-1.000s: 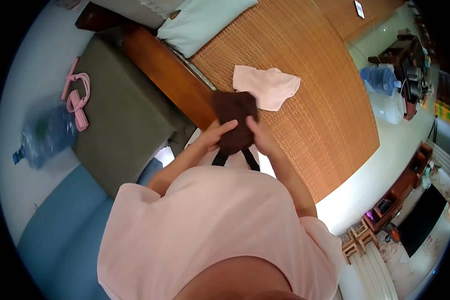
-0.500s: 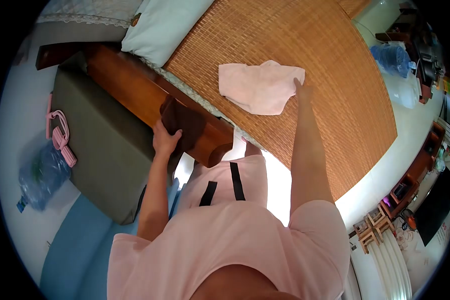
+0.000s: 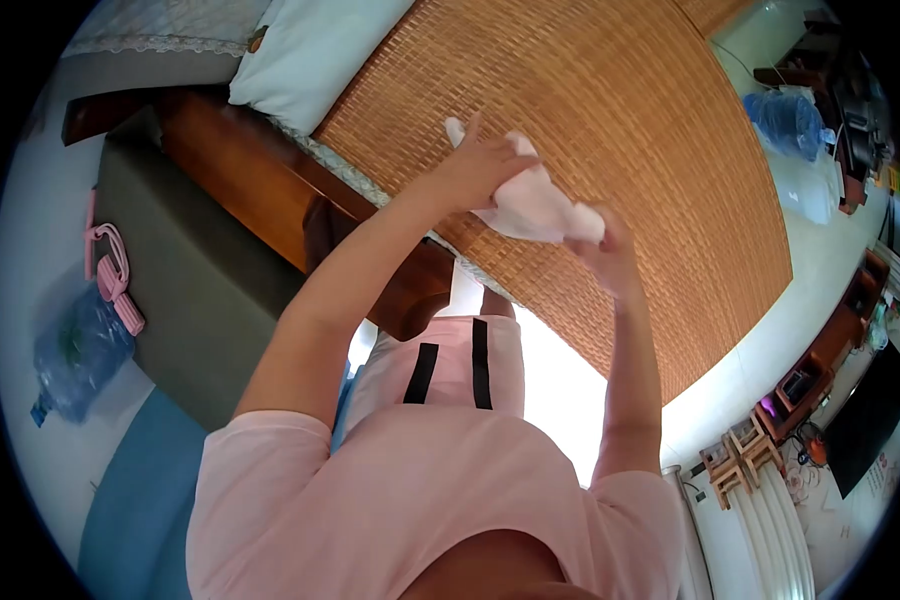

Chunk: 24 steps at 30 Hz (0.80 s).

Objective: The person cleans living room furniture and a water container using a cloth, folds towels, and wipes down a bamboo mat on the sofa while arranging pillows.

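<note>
A pale pink cloth (image 3: 536,208) is bunched up just above the woven mat (image 3: 710,200). My left hand (image 3: 482,172) reaches across from the left, its fingers closed over the cloth's upper left part with the thumb side raised. At the lower right end of the cloth, my right hand (image 3: 607,260) pinches a gathered corner. Between the two hands the fabric hangs in loose folds. Part of it is hidden under my left fingers.
A wooden bed rail (image 3: 260,205) and white pillow (image 3: 315,55) border the mat on the left. A dark green covered box (image 3: 190,290) stands beside the rail, with a pink cord (image 3: 118,275) on it. Blue water jugs (image 3: 785,122) sit on both sides of the room.
My left hand has left the wooden rail and taken hold of the cloth. The cloth, spread flat before, is now lifted and bunched. My right hand has drawn down toward me.
</note>
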Each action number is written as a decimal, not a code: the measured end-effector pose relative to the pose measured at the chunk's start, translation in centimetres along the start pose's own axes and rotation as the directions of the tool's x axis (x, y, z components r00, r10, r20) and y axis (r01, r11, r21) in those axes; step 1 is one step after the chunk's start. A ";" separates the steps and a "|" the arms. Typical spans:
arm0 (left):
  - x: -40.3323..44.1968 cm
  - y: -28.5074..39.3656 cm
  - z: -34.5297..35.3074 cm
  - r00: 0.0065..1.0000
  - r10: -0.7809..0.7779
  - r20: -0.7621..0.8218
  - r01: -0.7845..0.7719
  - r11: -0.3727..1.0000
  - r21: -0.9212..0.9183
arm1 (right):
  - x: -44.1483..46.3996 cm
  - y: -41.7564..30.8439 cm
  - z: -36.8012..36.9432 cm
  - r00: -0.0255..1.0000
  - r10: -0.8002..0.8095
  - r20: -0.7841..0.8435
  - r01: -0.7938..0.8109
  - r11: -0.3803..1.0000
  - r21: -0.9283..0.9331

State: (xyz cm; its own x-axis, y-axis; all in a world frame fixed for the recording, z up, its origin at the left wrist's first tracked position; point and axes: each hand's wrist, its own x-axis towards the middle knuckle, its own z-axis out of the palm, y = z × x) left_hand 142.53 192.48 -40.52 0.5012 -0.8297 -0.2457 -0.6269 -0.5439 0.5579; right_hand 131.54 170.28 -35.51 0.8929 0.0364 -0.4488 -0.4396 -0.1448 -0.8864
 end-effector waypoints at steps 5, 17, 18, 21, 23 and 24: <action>-0.9 -2.3 0.7 0.982 -0.185 -0.029 0.185 0.982 -0.025 | -1.1 0.3 -5.6 0.958 -0.020 -0.285 0.003 0.998 -0.061; -2.3 2.0 -10.7 0.865 0.157 -0.477 -0.019 0.959 0.282 | 0.4 -0.5 -13.5 0.892 -0.313 -0.325 0.283 0.949 -0.138; -2.4 1.7 -9.5 0.878 0.130 -0.460 0.005 0.959 0.282 | 0.2 0.8 -12.7 0.899 -0.310 -0.311 0.250 0.944 -0.216; -3.2 0.1 -3.9 0.919 0.050 -0.391 0.068 0.957 0.281 | 0.0 5.7 -10.2 0.931 -0.277 -0.237 0.198 0.930 -0.311; -3.6 -1.2 0.6 0.943 0.015 -0.334 0.086 0.954 0.286 | 0.1 11.0 -9.0 0.934 -0.335 -0.121 0.247 0.855 -0.456; -4.3 -1.7 2.8 0.964 -0.043 -0.262 0.110 0.964 0.243 | -0.1 13.2 -8.5 0.987 -0.141 -0.072 0.100 0.908 -0.407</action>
State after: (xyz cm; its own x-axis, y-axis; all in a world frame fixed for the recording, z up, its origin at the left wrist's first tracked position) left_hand 139.77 196.65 -42.67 0.6669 -0.7433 -0.0532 -0.6943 -0.6457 0.3178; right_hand 126.49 159.92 -46.16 0.9505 -0.0148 -0.3102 -0.2705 -0.5304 -0.8035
